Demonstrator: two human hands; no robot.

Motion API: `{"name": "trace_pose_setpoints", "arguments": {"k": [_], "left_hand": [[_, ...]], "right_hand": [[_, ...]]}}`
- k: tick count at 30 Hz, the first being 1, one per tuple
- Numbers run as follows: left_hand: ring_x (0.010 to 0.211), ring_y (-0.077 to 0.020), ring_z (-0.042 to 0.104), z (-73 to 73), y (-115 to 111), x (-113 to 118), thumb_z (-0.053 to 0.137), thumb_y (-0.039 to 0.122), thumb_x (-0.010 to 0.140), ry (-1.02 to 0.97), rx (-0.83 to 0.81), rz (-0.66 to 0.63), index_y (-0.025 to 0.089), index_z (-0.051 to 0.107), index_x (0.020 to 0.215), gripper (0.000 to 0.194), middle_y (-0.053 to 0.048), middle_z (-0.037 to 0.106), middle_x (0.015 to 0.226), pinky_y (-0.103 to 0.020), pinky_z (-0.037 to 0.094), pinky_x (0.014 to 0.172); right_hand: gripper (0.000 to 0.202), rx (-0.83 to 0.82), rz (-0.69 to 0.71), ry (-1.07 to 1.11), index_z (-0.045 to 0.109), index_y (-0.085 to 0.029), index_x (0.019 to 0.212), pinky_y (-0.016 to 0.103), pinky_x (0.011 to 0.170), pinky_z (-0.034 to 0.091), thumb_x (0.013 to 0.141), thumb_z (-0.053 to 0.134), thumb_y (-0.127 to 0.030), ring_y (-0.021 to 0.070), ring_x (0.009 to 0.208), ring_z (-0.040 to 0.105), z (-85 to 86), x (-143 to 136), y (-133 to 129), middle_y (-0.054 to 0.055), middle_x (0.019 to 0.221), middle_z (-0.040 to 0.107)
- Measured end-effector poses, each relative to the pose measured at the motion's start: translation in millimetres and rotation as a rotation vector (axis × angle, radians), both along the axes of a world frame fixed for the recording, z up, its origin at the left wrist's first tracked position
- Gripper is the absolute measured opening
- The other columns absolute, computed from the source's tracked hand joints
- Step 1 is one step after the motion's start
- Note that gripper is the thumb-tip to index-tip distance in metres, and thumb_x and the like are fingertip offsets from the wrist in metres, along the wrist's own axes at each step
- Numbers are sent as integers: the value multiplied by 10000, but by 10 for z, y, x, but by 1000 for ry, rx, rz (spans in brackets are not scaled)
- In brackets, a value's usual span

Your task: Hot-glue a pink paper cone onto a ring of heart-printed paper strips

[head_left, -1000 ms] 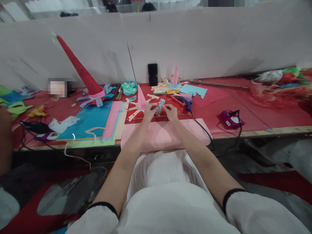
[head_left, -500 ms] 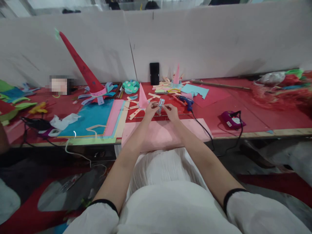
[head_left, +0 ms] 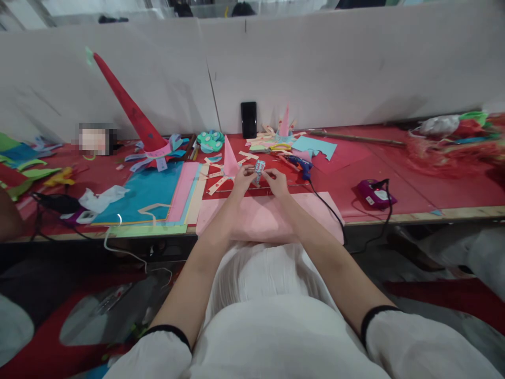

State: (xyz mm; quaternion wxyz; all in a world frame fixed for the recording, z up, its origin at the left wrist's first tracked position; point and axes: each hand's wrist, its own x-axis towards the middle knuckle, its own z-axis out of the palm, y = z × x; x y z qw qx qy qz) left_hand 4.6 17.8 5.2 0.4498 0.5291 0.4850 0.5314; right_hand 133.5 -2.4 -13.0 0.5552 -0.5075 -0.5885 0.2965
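Observation:
A small patterned paper strip (head_left: 259,168), light blue with red and white marks, is bent into a curve between my two hands. My left hand (head_left: 243,179) is closed, pinching its left side. On the other side my right hand (head_left: 276,182) pinches its lower right edge. Just left of my left hand stands a pink paper cone (head_left: 230,158) with cream dotted strips (head_left: 219,184) fanned around its base. Beneath my forearms lies a pink sheet (head_left: 258,218). To the right of my hands rests a blue glue gun (head_left: 301,165).
A tall red cone hat (head_left: 130,108) stands on blue sheets (head_left: 136,192) at left. Behind are a phone (head_left: 248,120) leaning on the partition and a smaller pink cone (head_left: 285,123). A purple power box (head_left: 375,195) and its cord lie right. A co-worker's arm (head_left: 8,218) shows at far left.
The patterned strip turns slightly between my fingers, its upper part looking more rounded. My hands stay in nearly the same place, and the whole view shifts a little.

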Motion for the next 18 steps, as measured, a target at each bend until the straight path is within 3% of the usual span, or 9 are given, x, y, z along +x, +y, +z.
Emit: {"name": "trace_pose_setpoints", "arguments": {"k": [7, 18], "left_hand": [[935, -169, 571, -50, -29, -6, 504, 323, 869, -1, -29, 0, 145, 533, 1113, 304, -84, 561, 1105, -370, 503, 794], [968, -184, 561, -12, -72, -3, 507, 327, 866, -37, -51, -9, 142, 516, 1145, 334, -90, 546, 1135, -392, 493, 817]], "right_hand": [[223, -3, -6, -4, 644, -150, 774, 284, 795, 446, 743, 559, -354, 140, 772, 588, 15, 0, -8, 52, 829, 673], [250, -1, 8, -3, 641, -147, 788, 285, 796, 449, 746, 562, -381, 143, 779, 595, 15, -4, -14, 51, 836, 672]]}}
